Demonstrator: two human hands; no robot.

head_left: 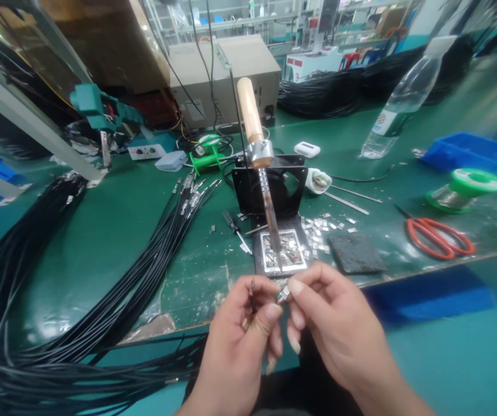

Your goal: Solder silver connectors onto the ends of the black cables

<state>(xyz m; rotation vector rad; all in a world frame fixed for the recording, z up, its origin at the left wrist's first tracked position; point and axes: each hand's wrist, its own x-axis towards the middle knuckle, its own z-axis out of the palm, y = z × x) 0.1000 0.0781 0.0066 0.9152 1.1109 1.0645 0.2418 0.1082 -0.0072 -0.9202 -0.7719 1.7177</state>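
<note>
My left hand (242, 332) is closed around a thin cable end (252, 288) with a reddish wire showing above the fingers. In a thumb-and-finger pinch, my right hand (339, 323) has a small silvery metal connector (283, 293), close beside the left fingertips. Whether the connector touches the cable is hidden by the fingers. Just beyond both hands, a soldering iron (254, 118) with a wooden handle is mounted tip down. Its tip points over a white-rimmed tray (265, 263) of small metal parts.
Loose connectors (317, 231) and a dark square pad (356, 254) lie right of the tray. Farther right are orange-handled scissors (441, 237), a solder spool (467, 188) and a water bottle (404, 98). A black cable bundle (144, 271) spreads leftward, with a screwdriver (233, 225) nearby. Behind stands a black fan (269, 190).
</note>
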